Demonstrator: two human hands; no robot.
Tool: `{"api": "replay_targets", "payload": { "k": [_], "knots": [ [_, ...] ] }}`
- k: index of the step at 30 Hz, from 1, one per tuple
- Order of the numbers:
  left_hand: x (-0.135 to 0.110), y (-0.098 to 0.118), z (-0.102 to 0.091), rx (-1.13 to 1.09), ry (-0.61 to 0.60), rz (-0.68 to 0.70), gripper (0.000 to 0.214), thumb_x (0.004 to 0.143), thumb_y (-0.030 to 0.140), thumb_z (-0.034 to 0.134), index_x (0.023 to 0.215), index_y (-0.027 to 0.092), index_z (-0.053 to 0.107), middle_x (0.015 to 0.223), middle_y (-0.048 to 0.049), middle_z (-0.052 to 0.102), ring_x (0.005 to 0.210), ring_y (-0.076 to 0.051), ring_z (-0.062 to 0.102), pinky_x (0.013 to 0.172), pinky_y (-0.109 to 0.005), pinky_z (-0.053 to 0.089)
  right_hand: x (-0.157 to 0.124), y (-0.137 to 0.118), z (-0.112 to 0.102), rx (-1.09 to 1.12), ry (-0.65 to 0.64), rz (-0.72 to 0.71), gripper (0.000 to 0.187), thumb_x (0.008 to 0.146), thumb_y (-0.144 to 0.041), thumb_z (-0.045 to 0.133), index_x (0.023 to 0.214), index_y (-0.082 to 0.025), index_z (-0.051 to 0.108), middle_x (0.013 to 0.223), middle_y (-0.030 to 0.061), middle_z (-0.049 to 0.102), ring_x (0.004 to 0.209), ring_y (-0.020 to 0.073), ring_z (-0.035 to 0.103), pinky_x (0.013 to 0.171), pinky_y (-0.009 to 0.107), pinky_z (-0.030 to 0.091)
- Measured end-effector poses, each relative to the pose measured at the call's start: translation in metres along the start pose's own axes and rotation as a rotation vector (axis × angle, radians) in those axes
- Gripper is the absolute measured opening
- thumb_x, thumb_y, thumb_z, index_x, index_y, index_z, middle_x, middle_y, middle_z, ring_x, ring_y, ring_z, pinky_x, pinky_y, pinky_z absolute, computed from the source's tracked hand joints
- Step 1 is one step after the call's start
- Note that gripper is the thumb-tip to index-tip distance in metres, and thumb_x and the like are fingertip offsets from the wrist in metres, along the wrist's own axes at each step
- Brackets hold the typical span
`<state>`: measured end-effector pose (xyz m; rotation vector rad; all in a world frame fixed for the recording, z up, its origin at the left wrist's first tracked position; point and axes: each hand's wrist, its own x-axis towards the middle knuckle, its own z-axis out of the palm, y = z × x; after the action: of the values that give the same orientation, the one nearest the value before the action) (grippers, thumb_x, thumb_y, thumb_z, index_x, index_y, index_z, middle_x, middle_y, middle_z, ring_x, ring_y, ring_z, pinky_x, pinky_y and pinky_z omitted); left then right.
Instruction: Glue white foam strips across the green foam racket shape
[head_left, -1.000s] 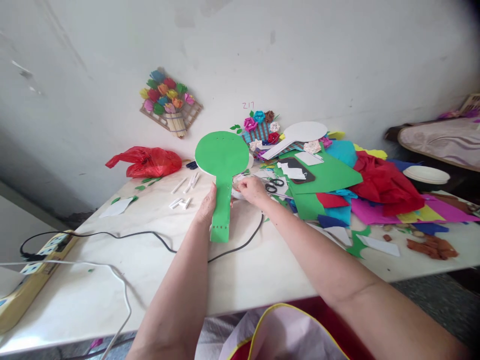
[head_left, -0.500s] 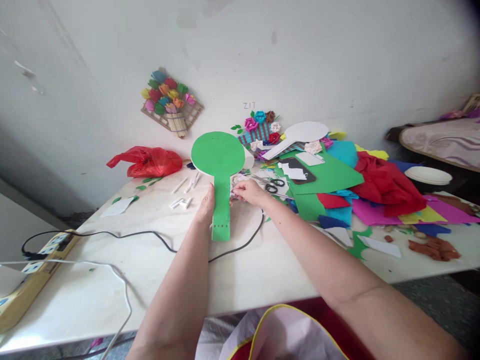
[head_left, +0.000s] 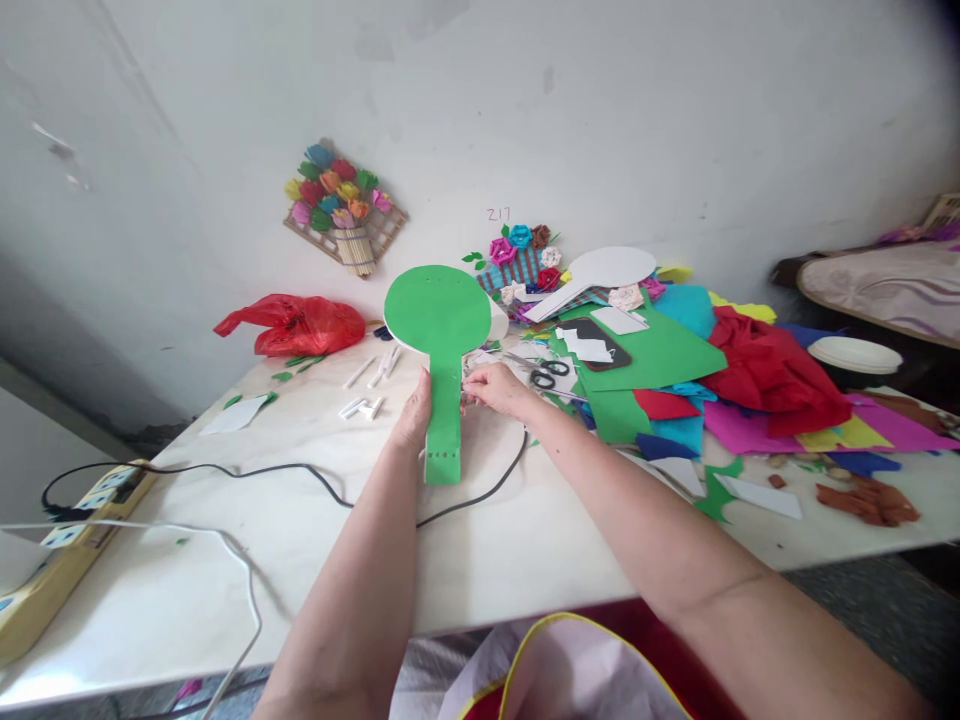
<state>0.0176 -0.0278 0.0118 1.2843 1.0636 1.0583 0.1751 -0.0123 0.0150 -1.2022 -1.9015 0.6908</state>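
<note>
A green paddle-shaped cutout (head_left: 439, 330), round at the top with a long handle, stands upright over the white table (head_left: 495, 545). My left hand (head_left: 415, 411) grips its handle from the left side. My right hand (head_left: 496, 387) is closed in a pinch at the handle's right edge, holding something small and white that I cannot make out.
Black scissors (head_left: 547, 373) lie just right of my hands. A pile of coloured foam sheets (head_left: 675, 370) fills the right half. A black cable (head_left: 300, 475) crosses the table, a power strip (head_left: 56, 560) sits at the left, and a red plastic bag (head_left: 296, 324) lies by the wall.
My right hand moved left from the table to the handle's right edge. The green cutout shifted slightly left and stands a little straighter.
</note>
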Motion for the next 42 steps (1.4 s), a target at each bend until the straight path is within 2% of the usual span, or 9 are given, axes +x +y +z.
{"api": "replay_targets", "payload": {
  "k": [6, 12, 15, 19, 21, 24, 27, 32, 42],
  "knots": [
    [0.002, -0.003, 0.000, -0.011, -0.037, 0.036, 0.069, 0.080, 0.064, 0.018, 0.101, 0.012, 0.059, 0.071, -0.0098, 0.065, 0.066, -0.019, 0.062, 0.049, -0.026, 0.045, -0.005, -0.010, -0.004, -0.187, 0.049, -0.035, 0.022, 0.072, -0.022, 0.047, 0.060, -0.016, 0.065, 0.060, 0.0008, 0.062, 0.054, 0.0104, 0.051, 0.050, 0.021, 0.032],
    [0.005, -0.007, 0.000, -0.025, -0.031, 0.035, 0.070, 0.079, 0.065, 0.018, 0.100, 0.014, 0.061, 0.069, -0.0099, 0.066, 0.066, -0.019, 0.062, 0.051, -0.026, 0.046, -0.012, -0.025, 0.004, -0.446, 0.194, 0.042, 0.020, 0.071, -0.021, 0.048, 0.069, -0.020, 0.068, 0.072, 0.0043, 0.066, 0.067, 0.0156, 0.056, 0.054, 0.024, 0.031],
    [0.002, -0.003, 0.001, 0.012, -0.039, 0.013, 0.071, 0.079, 0.066, 0.018, 0.099, 0.014, 0.062, 0.067, -0.0095, 0.065, 0.063, -0.019, 0.061, 0.048, -0.025, 0.044, -0.012, -0.022, 0.005, -0.508, 0.258, 0.075, 0.020, 0.073, -0.022, 0.048, 0.072, -0.019, 0.068, 0.076, 0.0072, 0.067, 0.072, 0.0183, 0.057, 0.058, 0.025, 0.034],
    [-0.002, 0.006, 0.000, 0.074, -0.111, -0.046, 0.077, 0.079, 0.066, 0.011, 0.099, 0.011, 0.062, 0.062, -0.0097, 0.064, 0.053, -0.017, 0.059, 0.045, -0.025, 0.042, -0.008, -0.008, -0.008, -0.477, 0.391, 0.208, 0.024, 0.077, -0.022, 0.045, 0.080, -0.017, 0.068, 0.080, 0.0102, 0.066, 0.075, 0.0209, 0.058, 0.062, 0.028, 0.036],
    [-0.003, 0.008, 0.001, 0.051, -0.126, -0.042, 0.078, 0.080, 0.064, 0.008, 0.103, 0.011, 0.060, 0.060, -0.0088, 0.064, 0.050, -0.016, 0.057, 0.045, -0.024, 0.042, -0.006, -0.005, -0.015, -0.388, 0.437, 0.159, 0.026, 0.079, -0.023, 0.043, 0.089, -0.018, 0.067, 0.086, 0.0088, 0.066, 0.079, 0.0202, 0.057, 0.066, 0.028, 0.038],
    [-0.002, 0.009, 0.002, -0.005, -0.129, -0.011, 0.076, 0.081, 0.062, 0.007, 0.110, 0.010, 0.054, 0.060, -0.0078, 0.063, 0.049, -0.015, 0.057, 0.045, -0.023, 0.042, -0.006, -0.008, -0.017, -0.314, 0.451, -0.003, 0.027, 0.081, -0.024, 0.042, 0.096, -0.019, 0.065, 0.093, 0.0063, 0.064, 0.082, 0.0182, 0.057, 0.072, 0.029, 0.040],
    [0.000, 0.007, 0.003, -0.038, -0.111, 0.008, 0.075, 0.082, 0.060, 0.006, 0.112, 0.009, 0.052, 0.059, -0.0079, 0.063, 0.049, -0.015, 0.057, 0.045, -0.023, 0.042, -0.008, -0.013, -0.010, -0.346, 0.407, -0.140, 0.024, 0.080, -0.024, 0.045, 0.094, -0.020, 0.065, 0.094, 0.0052, 0.062, 0.080, 0.0173, 0.056, 0.071, 0.029, 0.042],
    [0.002, 0.004, 0.003, -0.074, -0.123, 0.044, 0.073, 0.083, 0.059, 0.005, 0.114, 0.010, 0.050, 0.060, -0.0078, 0.063, 0.051, -0.015, 0.059, 0.046, -0.023, 0.043, -0.010, -0.014, -0.001, -0.427, 0.362, -0.354, 0.018, 0.072, -0.019, 0.055, 0.088, -0.021, 0.064, 0.100, 0.0070, 0.055, 0.096, 0.0202, 0.050, 0.082, 0.032, 0.040],
    [0.000, 0.003, 0.001, 0.048, -0.117, 0.065, 0.074, 0.081, 0.062, 0.008, 0.109, 0.012, 0.054, 0.060, -0.0064, 0.063, 0.053, -0.015, 0.060, 0.047, -0.022, 0.044, -0.008, -0.009, 0.002, -0.426, 0.310, -0.390, 0.006, 0.071, -0.015, 0.055, 0.072, -0.019, 0.059, 0.109, 0.0071, 0.054, 0.099, 0.0218, 0.047, 0.084, 0.037, 0.035]
  ]
}}
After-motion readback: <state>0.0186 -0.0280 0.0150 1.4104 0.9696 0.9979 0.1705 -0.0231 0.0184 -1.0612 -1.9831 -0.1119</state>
